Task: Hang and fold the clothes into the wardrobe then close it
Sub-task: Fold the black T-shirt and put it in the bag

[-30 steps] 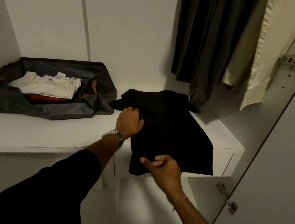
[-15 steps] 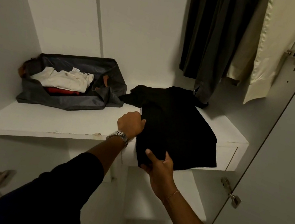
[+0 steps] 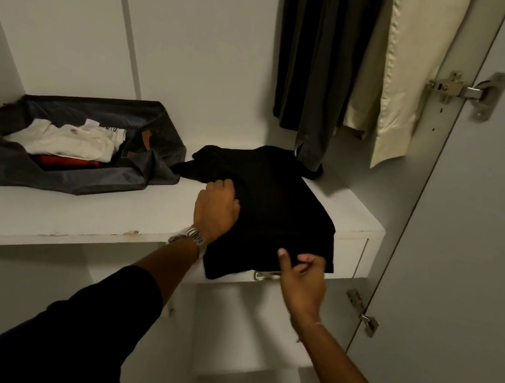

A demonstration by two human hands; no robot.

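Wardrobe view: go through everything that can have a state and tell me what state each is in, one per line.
black garment: lying on the shelf, near edge overhanging the front
left hand: fingers curled into the garment's left side
right hand: pinching the near hem
wardrobe door: open
grey bag: open, folded clothes inside
dark trousers: hanging
cream garment: hanging

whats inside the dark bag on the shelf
The dark bag lies open on the shelf. Inside are folded white clothes on top of something red. Anything under those or beneath the bag's flaps is covered.
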